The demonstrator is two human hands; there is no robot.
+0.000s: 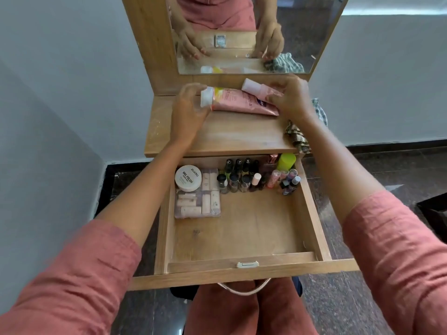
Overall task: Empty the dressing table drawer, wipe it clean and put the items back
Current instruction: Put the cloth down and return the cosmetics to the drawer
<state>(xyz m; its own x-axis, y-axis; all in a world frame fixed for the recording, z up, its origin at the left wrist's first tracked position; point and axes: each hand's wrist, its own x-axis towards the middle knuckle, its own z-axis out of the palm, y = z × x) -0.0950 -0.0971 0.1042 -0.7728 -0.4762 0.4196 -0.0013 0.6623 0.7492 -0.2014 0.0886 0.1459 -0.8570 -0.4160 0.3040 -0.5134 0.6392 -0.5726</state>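
The left grip (pixel 190 110) curls round the white cap end of a pink tube (pixel 242 104), fingers arched over it and thumb beneath; blur hides how firmly it holds. The right grip (pixel 291 97) is closed narrowly on the clear end of a small pink bottle (pixel 252 88), which lies tilted across the tube's far end. Both items are on the table (pixel 217 137), just in front of the mirror (pixel 302 32). A checked cloth (pixel 298 136) hangs at the table's right edge.

Below, the drawer (pixel 254 228) is pulled wide open. Its front half is bare wood. At the back stand a white jar (pixel 188 178), a clear pouch (pixel 198 201) of small bottles, a row of nail-polish bottles (pixel 238 178) and a green-capped container (pixel 286 162). Emptying seems only partly done. Clearing the rest, wiping the drawer and putting everything back all appear to remain.
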